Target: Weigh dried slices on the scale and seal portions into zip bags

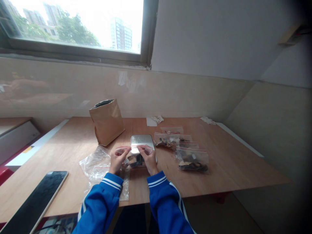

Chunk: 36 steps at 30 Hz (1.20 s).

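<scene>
Both hands pinch the red-striped top edge of a clear zip bag (135, 160) with dark and tan pieces inside. My left hand (118, 158) grips the edge near its left part, thumb and fingers closed. Closed the same way, my right hand (149, 158) holds it toward the right. Just behind the bag lies a flat silver scale-like plate (141, 139), partly covered by it. Loose clear plastic bags (97, 165) lie beside and under my left wrist. Several filled zip bags (192, 159) rest to the right of my right hand.
A brown paper bag (107, 123) stands with its top open at the back left. A large dark phone or tablet (36, 198) lies at the table's left front. White paper scraps (156, 120) sit by the wall, under the window (73, 26). The wooden table (234, 162) ends close to my body.
</scene>
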Motion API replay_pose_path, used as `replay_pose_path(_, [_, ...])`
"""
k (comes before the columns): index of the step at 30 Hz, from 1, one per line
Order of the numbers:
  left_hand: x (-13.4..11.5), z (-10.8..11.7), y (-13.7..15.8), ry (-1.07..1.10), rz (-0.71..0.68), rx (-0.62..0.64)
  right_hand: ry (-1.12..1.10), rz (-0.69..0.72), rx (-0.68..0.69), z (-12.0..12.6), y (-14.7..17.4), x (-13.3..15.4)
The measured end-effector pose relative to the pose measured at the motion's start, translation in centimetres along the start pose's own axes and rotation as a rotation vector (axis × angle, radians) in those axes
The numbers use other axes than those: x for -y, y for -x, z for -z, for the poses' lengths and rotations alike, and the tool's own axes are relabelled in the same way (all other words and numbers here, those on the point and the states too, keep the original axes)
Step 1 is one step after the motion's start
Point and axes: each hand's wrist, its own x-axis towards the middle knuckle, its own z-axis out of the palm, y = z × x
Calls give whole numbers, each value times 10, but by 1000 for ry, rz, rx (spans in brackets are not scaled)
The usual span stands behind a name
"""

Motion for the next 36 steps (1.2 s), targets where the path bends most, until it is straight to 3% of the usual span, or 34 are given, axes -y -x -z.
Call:
replay_pose_path(20, [-3, -1, 1, 0, 52, 14, 41, -16, -62, 0, 3, 1])
replay_pose_path(23, [-5, -1, 1, 59, 82, 58, 36, -8, -64, -1, 4, 2])
replay_pose_path(28, [-8, 1, 3, 48, 94, 237, 23, 28, 22, -2, 6, 5])
replay_pose_path(36, [-6, 1, 3, 4, 37, 202, 46, 43, 55, -6, 6, 2])
